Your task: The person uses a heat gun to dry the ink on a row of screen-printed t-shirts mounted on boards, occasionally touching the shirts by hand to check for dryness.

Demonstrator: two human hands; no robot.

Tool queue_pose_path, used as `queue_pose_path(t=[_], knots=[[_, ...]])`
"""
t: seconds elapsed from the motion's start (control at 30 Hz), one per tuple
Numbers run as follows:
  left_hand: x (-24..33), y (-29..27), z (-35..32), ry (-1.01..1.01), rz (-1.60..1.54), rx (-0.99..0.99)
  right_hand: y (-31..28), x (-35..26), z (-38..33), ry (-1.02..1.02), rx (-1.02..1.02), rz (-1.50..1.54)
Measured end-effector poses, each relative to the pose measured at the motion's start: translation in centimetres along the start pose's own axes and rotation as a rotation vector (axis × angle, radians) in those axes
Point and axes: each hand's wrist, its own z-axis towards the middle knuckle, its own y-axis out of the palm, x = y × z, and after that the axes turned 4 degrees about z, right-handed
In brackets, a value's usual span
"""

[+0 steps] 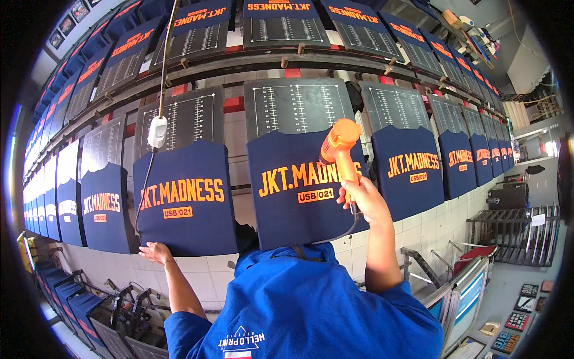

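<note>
My right hand is wrapped around the handle of an orange heat gun. The gun's head is over the right part of a navy shirt, which is stretched on a dark board and printed in orange. From the handle a thin cord drops toward my body. Off to the left, my left hand has its fingers stretched out at the lower left corner of a neighbouring navy shirt; whether it presses on the cloth I cannot tell. That shirt carries the same orange print.
A white power socket hangs on a cable before the left shirt, its dark cord running down across the cloth. Similar boards with shirts line both sides and a far row behind a dark rail. A metal rack stands at right.
</note>
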Motion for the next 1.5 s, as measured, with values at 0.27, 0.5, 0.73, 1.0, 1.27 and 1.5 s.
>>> queue_pose_path(t=[0.27, 0.5, 0.73, 1.0, 1.27, 1.5], knots=[[1.6, -1.6, -0.1, -0.083, -0.13, -0.063, -0.3, 1.2, -3.1, 0.071, 0.062, -0.003], [1.8, -2.4, 0.3, -0.124, -0.145, -0.039, 0.9, 1.7, -5.1, 0.103, 0.024, 0.052], [1.7, -2.2, 1.3, -0.179, -0.119, -0.066, 2.3, 1.7, -5.1, 0.102, -0.009, 0.031], [0.1, -1.7, 3.3, -0.239, -0.185, -0.136, 3.0, 1.2, -4.8, 0.153, -0.025, 0.037], [-0.8, -1.1, 3.9, -0.311, -0.285, -0.185, 3.2, 1.1, -3.0, 0.093, -0.019, -0.014], [-1.2, -1.1, 4.1, -0.298, -0.349, -0.161, 3.0, 1.4, -1.2, 0.034, -0.021, 0.03]])
